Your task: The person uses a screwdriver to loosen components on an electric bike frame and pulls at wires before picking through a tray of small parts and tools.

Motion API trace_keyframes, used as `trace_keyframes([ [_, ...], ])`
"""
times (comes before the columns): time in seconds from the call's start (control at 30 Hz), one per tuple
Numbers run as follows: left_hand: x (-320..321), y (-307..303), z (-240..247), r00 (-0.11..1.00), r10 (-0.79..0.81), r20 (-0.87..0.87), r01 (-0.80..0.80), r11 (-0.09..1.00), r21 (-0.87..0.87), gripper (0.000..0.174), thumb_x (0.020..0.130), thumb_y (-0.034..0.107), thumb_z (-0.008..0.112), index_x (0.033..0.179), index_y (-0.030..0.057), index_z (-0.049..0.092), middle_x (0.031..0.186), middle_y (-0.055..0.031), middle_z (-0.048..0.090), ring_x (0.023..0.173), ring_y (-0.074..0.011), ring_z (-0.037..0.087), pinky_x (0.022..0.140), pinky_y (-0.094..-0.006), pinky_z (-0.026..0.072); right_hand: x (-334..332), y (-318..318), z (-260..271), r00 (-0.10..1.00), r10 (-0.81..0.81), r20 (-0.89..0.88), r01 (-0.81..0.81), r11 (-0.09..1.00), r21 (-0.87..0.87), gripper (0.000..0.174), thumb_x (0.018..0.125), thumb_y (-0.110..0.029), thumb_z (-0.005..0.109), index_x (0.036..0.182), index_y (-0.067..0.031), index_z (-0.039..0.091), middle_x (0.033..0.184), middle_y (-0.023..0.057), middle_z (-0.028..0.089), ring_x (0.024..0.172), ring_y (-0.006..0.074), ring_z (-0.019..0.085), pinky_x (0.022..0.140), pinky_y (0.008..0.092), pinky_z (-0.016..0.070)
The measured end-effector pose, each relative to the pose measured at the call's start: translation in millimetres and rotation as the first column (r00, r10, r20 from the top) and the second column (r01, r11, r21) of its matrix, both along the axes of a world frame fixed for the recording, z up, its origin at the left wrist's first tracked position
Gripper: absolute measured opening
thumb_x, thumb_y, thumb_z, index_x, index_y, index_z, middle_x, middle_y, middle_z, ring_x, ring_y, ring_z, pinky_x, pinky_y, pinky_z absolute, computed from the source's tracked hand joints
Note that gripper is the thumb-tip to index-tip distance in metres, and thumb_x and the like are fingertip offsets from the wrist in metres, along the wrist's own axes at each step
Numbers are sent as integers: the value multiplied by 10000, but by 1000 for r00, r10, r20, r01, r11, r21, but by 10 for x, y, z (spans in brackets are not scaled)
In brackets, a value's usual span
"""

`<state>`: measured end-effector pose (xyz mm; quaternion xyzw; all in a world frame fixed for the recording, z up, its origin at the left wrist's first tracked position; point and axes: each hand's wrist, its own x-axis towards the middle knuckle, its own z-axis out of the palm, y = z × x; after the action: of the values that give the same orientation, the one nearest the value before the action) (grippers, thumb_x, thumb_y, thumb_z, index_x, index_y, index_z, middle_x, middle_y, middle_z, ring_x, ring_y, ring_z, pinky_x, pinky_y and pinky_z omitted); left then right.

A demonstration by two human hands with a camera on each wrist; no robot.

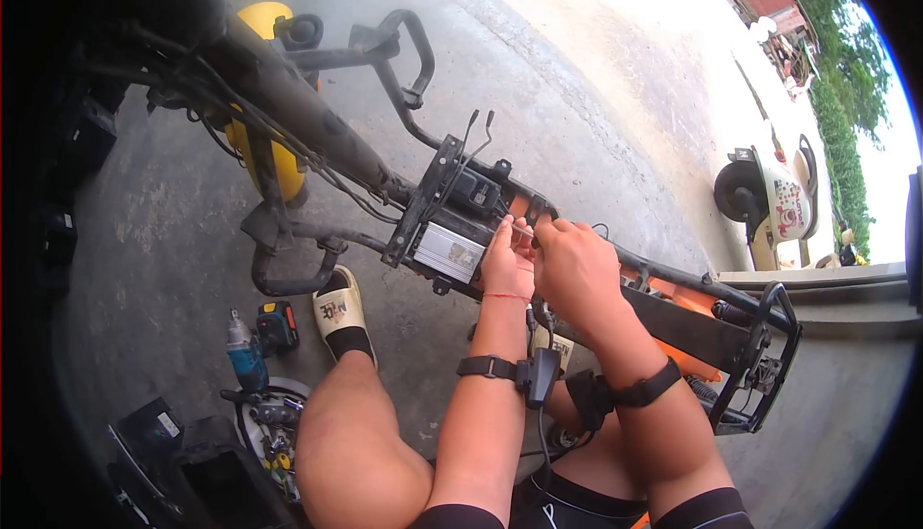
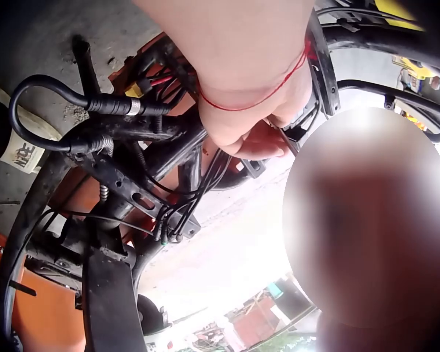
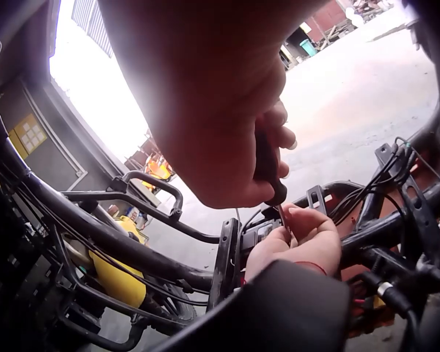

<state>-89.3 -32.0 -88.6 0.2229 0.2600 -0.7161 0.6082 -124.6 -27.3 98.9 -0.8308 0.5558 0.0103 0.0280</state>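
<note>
The right hand (image 1: 580, 260) is clamped round a screwdriver with a dark, rounded handle (image 3: 266, 158) and a slim metal shaft, which slants down out of the fist towards the left hand (image 1: 507, 265). That left hand has thumb and fingers curled about the shaft's lower end; whether they also pinch some small part at the tip, I cannot tell.

To my eye, this wants the tip seated squarely, the shaft in line with whatever it bears on, and light pressure before any turning. The left fingers make a good guide, but they sit right where a slipping tip would go, so they'd be better slightly off its line. Loose leads want keeping clear.

Just left of the left hand lies a silver, finned metal box (image 1: 448, 253), its ribs straight and parallel, with a dull sheen. Past it, beyond the fingertips, is a smooth black block (image 1: 476, 190), and beside both runs a flat black metal bar (image 1: 423, 202) pierced with holes. Near the fingertips shows a smooth orange panel (image 1: 519, 205). Under the left wrist, thin black flexible cables (image 2: 205, 183) hang among round, scuffed black frame tubes (image 2: 165, 165).
</note>
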Motion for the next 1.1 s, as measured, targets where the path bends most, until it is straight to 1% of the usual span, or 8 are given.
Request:
trace_keyframes([
  [0.13, -17, -17, 42, 1000, 28, -4, -28, 999, -15, 191, 1036, 236, 511, 1164, 122, 597, 984, -6, 653, 893, -114, 609, 776, -282, 490, 53, -187, 76, 999, 40, 5, -41, 999, 33, 78, 793, -115, 610, 809, -47, 646, 808, 124, 652, 802, 336, 657, 693, 436, 526],
  [0.2, -59, -36, -16, 1000, 30, 1, -30, 994, -104, 299, 1070, 295, 388, 1154, 104, 602, 1150, -48, 650, 1093, -182, 607, 982, -372, 484, 98, -241, 95, 997, 69, -21, -67, 996, 58, 83, 790, -115, 613, 822, -47, 648, 823, 125, 655, 804, 334, 658, 695, 437, 526],
  [0.33, -95, -30, 36, 990, 48, -133, -67, 987, -144, 350, 1076, 294, 360, 1287, 94, 555, 1280, -67, 612, 1214, -202, 562, 1048, -378, 440, 184, -324, 169, 972, 163, -168, -135, 977, 164, 125, 787, -117, 621, 884, -41, 643, 875, 130, 660, 820, 327, 665, 697, 431, 528],
  [0.47, -43, 42, 267, 997, 74, 8, -72, 990, -125, 336, 1071, 297, 384, 1293, 111, 555, 1227, -45, 631, 1150, -181, 592, 1002, -365, 469, 86, -362, 153, 977, 154, -146, -130, 978, 160, 150, 787, -115, 628, 916, -38, 627, 891, 132, 657, 835, 326, 670, 695, 423, 530],
  [0.53, -11, 68, 367, 998, 66, -23, -68, 995, -78, 193, 990, 251, 606, 1147, 140, 601, 973, 29, 652, 872, -116, 621, 800, -301, 505, 53, -383, 188, 974, 181, -139, -156, 973, 169, 158, 788, -108, 634, 932, -42, 624, 875, 129, 654, 842, 328, 672, 693, 425, 531],
  [0.67, -37, 91, 400, 998, 68, -14, -69, 988, -136, 219, 984, 280, 613, 1155, 145, 593, 993, 29, 650, 889, -104, 615, 778, -287, 493, 77, -484, 219, 962, 213, -169, -180, 965, 193, 160, 783, -116, 652, 935, -67, 635, 868, 114, 653, 842, 322, 674, 690, 422, 532],
  [0.73, -82, 89, 416, 997, 76, -18, -77, 984, -161, 225, 1030, 314, 508, 1160, 149, 589, 1099, 7, 665, 987, -120, 627, 847, -305, 511, 111, -564, 216, 933, 303, -193, -258, 939, 227, 142, 782, -130, 666, 918, -95, 649, 870, 90, 657, 841, 310, 676, 689, 409, 536],
  [1.1, 22, 21, 451, 996, 89, -12, -89, 971, -221, 302, 978, 361, 602, 1180, 140, 561, 1083, 12, 635, 973, -115, 606, 809, -297, 491, 511, -791, 92, 759, 513, -401, -437, 858, 271, 59, 746, -129, 698, 795, -98, 684, 818, 62, 678, 827, 272, 690, 695, 376, 550],
])
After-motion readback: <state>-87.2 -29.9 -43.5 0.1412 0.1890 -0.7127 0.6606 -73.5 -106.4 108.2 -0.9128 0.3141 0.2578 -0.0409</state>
